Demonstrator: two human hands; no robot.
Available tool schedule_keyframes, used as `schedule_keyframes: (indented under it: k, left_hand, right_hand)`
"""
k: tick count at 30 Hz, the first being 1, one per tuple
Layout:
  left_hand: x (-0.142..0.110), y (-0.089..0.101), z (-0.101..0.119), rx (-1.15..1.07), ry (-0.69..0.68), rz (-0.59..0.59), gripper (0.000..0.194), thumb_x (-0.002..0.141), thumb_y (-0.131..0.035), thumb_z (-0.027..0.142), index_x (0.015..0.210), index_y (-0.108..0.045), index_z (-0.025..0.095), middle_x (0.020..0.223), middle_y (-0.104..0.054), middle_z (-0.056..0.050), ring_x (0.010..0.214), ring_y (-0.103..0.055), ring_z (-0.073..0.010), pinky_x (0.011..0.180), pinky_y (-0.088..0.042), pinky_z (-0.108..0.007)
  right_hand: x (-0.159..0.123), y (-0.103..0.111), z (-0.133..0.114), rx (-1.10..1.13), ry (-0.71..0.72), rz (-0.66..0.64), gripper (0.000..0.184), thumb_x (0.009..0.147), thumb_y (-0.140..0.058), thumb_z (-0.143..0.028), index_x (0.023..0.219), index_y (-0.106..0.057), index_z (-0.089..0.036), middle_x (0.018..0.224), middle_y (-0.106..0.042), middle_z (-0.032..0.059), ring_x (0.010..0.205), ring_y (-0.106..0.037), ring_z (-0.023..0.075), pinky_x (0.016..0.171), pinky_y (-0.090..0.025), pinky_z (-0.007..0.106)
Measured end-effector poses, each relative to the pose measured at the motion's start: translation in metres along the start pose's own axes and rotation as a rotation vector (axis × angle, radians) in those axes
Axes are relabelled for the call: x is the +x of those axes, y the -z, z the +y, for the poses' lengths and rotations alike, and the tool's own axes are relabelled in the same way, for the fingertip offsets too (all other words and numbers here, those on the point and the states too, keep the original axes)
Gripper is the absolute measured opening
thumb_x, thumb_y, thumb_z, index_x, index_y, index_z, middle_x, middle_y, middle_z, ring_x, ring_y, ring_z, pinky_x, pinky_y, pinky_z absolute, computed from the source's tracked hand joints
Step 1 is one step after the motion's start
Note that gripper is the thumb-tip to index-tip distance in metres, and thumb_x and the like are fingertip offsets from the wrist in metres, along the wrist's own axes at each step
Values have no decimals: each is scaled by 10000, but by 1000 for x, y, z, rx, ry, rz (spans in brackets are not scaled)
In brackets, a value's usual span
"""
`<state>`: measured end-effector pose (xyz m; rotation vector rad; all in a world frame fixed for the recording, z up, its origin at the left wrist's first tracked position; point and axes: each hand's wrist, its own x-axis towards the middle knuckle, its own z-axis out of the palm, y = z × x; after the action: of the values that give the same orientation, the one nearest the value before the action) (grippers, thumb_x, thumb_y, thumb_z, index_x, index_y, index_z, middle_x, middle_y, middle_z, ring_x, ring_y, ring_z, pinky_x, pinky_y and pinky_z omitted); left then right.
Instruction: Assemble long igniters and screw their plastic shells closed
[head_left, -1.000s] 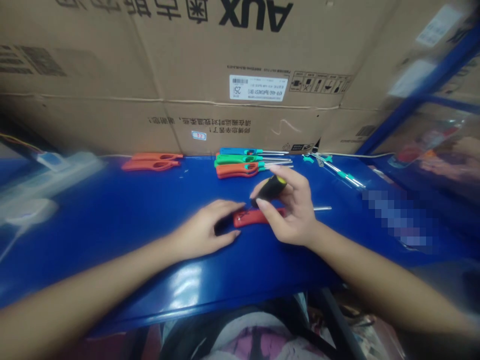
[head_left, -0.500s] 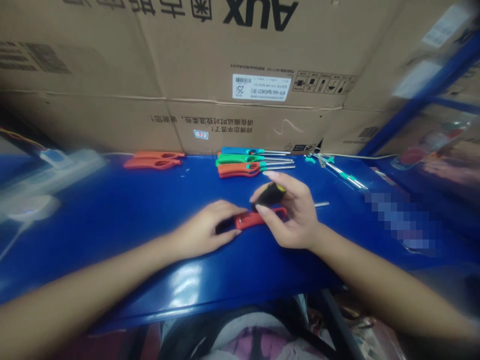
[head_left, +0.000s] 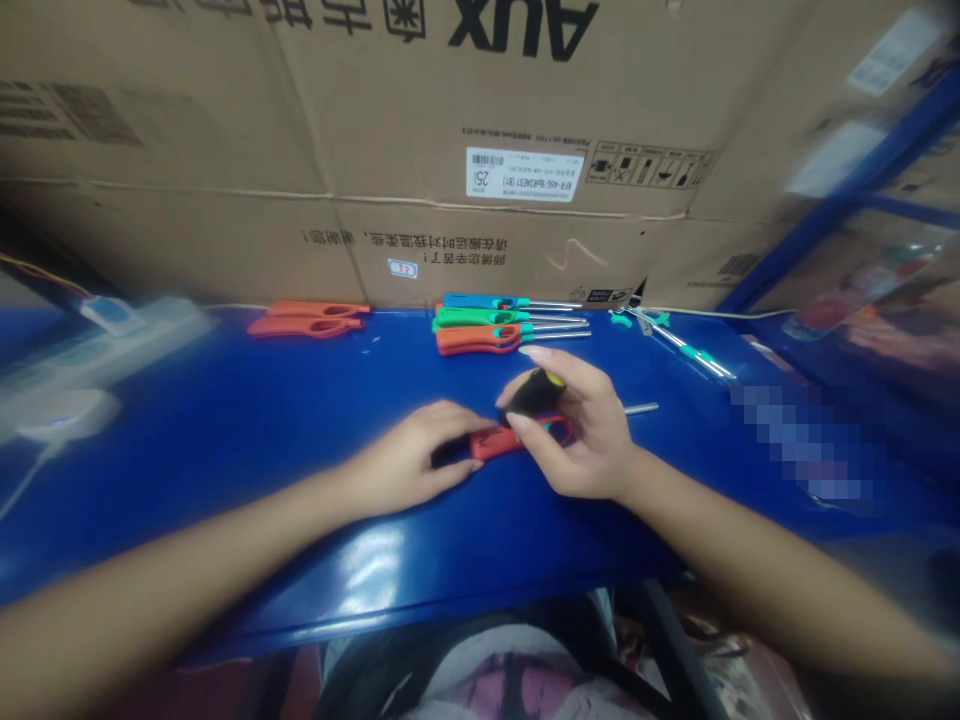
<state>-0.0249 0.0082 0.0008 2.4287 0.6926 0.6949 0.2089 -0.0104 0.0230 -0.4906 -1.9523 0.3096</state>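
Note:
A red long-necked lighter [head_left: 497, 442] lies on the blue table, its metal tube [head_left: 642, 408] showing past my right hand. My left hand [head_left: 420, 455] grips the butt end of its handle between thumb and fingers. Wrapped in the fingers of my right hand [head_left: 589, 430] is a screwdriver [head_left: 534, 393] with a black and yellow handle, tilted over the lighter's body. Its tip is hidden behind my fingers and the handle.
Several lighters in blue, green and orange [head_left: 480, 340] lie at the back. Orange handle shells [head_left: 307, 322] are to their left. Metal tubes with green fittings [head_left: 694, 355] lie right. A power strip [head_left: 142, 340] sits far left. A cardboard wall [head_left: 375, 210] stands behind.
My right hand and the screwdriver have shifted slightly to the left over the lighter. My left hand and the lighter have stayed in place.

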Motion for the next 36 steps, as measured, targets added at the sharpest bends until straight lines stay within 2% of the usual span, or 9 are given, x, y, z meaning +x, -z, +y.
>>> schedule_keyframes:
  k: [6, 12, 21, 27, 36]
  left_hand:
    - [0, -1, -1, 0, -7, 2, 374, 926, -667, 236, 1297, -625, 215, 1222, -692, -97, 1134, -633, -253, 1029, -502, -444]
    - [2, 1, 2, -2, 1, -5, 316, 909, -674, 212, 1225, -667, 209, 1182, -702, -95, 1106, -642, -256, 1007, -510, -441]
    - [3, 1, 2, 13, -30, -3, 284, 943, -648, 223, 1224, -654, 189, 1153, -709, -98, 1088, -639, -247, 1003, -505, -432]
    - [2, 0, 2, 22, -45, -1, 277, 952, -644, 227, 1226, -651, 185, 1127, -716, -95, 1076, -644, -238, 992, -511, -420]
    - [2, 0, 1, 21, -60, -6, 292, 934, -677, 244, 1221, -661, 194, 1135, -717, -91, 1085, -646, -244, 1008, -504, -437]
  right_hand:
    - [1, 0, 0, -1, 2, -12, 716, 901, -620, -112, 1534, -323, -267, 1338, -601, 135, 1078, -700, 245, 857, -645, 426]
    - [1, -3, -2, 33, -17, -13, 715, 907, -615, -110, 1533, -319, -289, 1347, -591, 125, 1115, -686, 250, 854, -631, 415]
    - [7, -4, -8, 45, -70, -45, 711, 923, -584, -74, 1534, -297, -301, 1460, -487, 122, 1126, -666, 226, 894, -620, 410]
    - [8, -5, -10, -18, -52, -45, 691, 925, -600, -68, 1514, -322, -298, 1429, -543, 104, 1273, -609, 262, 1017, -595, 457]
    - [13, -1, -15, -46, -84, -52, 617, 927, -613, -88, 1463, -386, -292, 1382, -601, 79, 1162, -677, 231, 953, -635, 403]
